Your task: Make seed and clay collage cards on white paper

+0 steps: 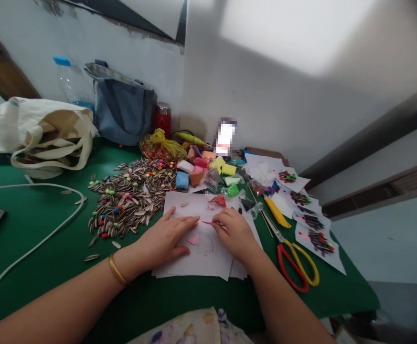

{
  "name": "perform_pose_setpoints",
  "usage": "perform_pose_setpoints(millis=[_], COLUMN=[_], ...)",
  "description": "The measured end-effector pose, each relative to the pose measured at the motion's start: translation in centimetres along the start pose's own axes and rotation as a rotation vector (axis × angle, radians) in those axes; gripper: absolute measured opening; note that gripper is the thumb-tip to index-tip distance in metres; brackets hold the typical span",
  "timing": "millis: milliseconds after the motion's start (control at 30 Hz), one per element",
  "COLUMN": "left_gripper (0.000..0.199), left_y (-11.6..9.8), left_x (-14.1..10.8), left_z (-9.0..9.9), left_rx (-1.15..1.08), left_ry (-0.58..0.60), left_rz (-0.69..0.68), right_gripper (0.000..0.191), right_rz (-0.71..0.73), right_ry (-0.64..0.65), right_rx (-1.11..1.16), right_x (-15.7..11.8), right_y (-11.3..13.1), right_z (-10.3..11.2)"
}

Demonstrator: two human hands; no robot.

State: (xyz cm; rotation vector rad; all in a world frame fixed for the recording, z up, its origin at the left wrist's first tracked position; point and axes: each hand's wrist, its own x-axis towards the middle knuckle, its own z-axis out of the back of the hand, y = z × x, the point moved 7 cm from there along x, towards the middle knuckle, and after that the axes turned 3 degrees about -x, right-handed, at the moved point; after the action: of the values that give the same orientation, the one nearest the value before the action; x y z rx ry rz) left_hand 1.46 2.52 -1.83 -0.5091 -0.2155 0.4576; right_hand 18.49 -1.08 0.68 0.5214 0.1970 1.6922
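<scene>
My left hand (pixel 168 233) lies flat on a sheet of white paper (pixel 215 267), fingers stretched out and holding nothing. My right hand (pixel 235 233) is closed in a pinch on a thin pink pointed stick (pixel 207 222), its tip aimed left. Between the hands, the paper bears a pencil drawing (pixel 205 244) of a rounded, scaly-backed animal. A flat pink clay piece (pixel 194 240) covers the drawing's left end. Just beyond my right fingers are a small pink lump (pixel 211 207) and a red clay packet (pixel 218 199).
Sunflower seeds (pixel 133 191) with coloured bits spread left of the paper. Colourful clay packets (pixel 197 167) lie behind it. At right are scissors (pixel 294 263), a yellow cutter (pixel 277 212) and seed-decorated sheets (pixel 319 236). A white cable (pixel 47 227) crosses the green table (pixel 65 267). Bags (pixel 122 110) stand behind.
</scene>
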Motion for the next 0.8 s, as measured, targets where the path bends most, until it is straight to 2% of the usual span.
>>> perform_pose_setpoints(millis=[133, 267, 500, 800], left_gripper=[0.071, 0.071, 0.079, 0.075], left_y=[0.1, 0.2, -0.2, -0.2], left_x=[-0.1, -0.3, -0.3, -0.3], left_z=[-0.5, -0.7, -0.8, -0.8], left_rx=[0.05, 0.094, 0.059, 0.057], left_ry=[-0.023, -0.091, -0.123, -0.119], left_rz=[0.01, 0.052, 0.058, 0.065], right_gripper=[0.007, 0.005, 0.006, 0.01], right_rz=[0.0, 0.015, 0.11, 0.1], right_ry=[0.084, 0.157, 0.089, 0.039], right_rx=[-0.011, -0.061, -0.196, -0.272], right_x=[-0.8, -1.9, -2.7, -2.1], right_y=[1.5, 3.2, 5.2, 5.1], right_z=[0.0, -1.4, -3.6, -3.9])
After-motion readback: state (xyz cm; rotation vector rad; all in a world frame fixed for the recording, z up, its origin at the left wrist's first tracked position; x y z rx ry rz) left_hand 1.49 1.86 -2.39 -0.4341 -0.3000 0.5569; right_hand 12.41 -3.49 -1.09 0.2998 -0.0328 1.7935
